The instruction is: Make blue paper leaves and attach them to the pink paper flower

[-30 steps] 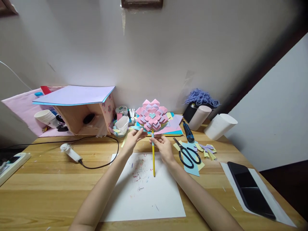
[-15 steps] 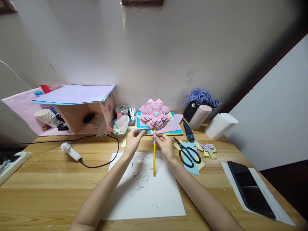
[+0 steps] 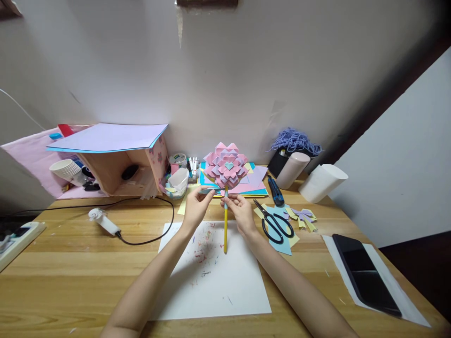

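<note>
A pink and lilac folded-paper flower (image 3: 226,165) with a light blue heart at its centre stands upright on a yellow stick (image 3: 226,230). My right hand (image 3: 239,210) pinches the stick just below the flower, where a light blue band shows. To the left of the stick, my left hand (image 3: 198,206) has thumb and fingers closed on a thin bluish strip (image 3: 207,190) that reaches toward the stem under the petals. Beneath both hands lies a white sheet (image 3: 218,286) marked with coloured specks.
Black-handled scissors (image 3: 276,223) lie on paper scraps at the right, near a blue cutter (image 3: 276,191). Further right is a black phone (image 3: 366,274). A white corded tool (image 3: 104,221) rests at the left, before an open box (image 3: 158,162).
The flower and its stick have shifted very slightly up. Both hands keep nearly the same place and hold.
</note>
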The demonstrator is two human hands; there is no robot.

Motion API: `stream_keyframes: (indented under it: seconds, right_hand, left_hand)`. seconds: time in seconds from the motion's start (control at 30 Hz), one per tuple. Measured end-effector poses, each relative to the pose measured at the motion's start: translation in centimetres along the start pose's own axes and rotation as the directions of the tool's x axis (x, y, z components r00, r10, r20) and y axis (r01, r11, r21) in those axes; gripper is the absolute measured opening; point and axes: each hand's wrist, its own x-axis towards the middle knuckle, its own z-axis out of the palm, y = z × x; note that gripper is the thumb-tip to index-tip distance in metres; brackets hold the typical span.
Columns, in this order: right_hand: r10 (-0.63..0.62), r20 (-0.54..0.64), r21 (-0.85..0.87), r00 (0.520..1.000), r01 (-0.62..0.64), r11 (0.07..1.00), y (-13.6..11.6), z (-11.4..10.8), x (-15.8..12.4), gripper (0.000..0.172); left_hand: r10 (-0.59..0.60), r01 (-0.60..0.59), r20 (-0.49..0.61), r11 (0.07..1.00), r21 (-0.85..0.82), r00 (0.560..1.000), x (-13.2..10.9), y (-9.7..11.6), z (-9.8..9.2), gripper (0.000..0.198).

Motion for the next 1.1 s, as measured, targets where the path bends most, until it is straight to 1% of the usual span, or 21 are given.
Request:
stream_keyframes:
  seconds: [0.07, 0.13, 0.4, 0.63, 0.77, 0.97, 1.1]
  right_hand:
    - [0.010, 0.014, -0.001, 1.000, -0.010, 1.000, 0.0, 0.1, -0.1, 0.032]
    - [0.018, 0.022, -0.004, 1.000, -0.018, 1.000, -0.1, 0.3, -0.2, 0.034]
    - [0.044, 0.014, -0.025, 0.999, -0.044, 0.999, -0.1, 0.5, -0.3, 0.034]
    - [0.050, 0.029, -0.014, 0.998, -0.049, 0.999, 0.1, 0.6, -0.5, 0.035]
    - [0.046, 0.038, -0.006, 0.998, -0.045, 0.999, 0.1, 0.6, -0.5, 0.034]
    - [0.060, 0.031, -0.033, 0.998, -0.059, 0.998, 0.0, 0.5, -0.5, 0.037]
    - [0.059, 0.023, -0.046, 0.998, -0.058, 0.997, -0.2, 0.6, -0.6, 0.036]
  left_hand:
    - [-0.051, 0.049, -0.041, 0.998, -0.033, 0.998, 0.3, -0.2, -0.2, 0.025]
    - [-0.079, 0.077, -0.082, 0.997, -0.027, 0.994, 0.5, -0.3, -0.5, 0.026]
    - [-0.035, 0.038, -0.112, 0.999, 0.029, 0.993, 0.4, 0.0, -0.5, 0.025]
    - [-0.003, 0.008, -0.180, 1.000, 0.024, 0.984, 0.8, -0.8, -0.9, 0.027]
    - [0.002, -0.003, -0.172, 1.000, -0.007, 0.985, 1.0, -1.0, -1.0, 0.026]
    - [-0.007, -0.004, -0.151, 0.997, -0.073, 0.989, 1.2, -1.0, -0.9, 0.025]
    - [0.024, -0.032, -0.147, 0.998, -0.052, 0.989, 0.8, -0.5, -0.6, 0.024]
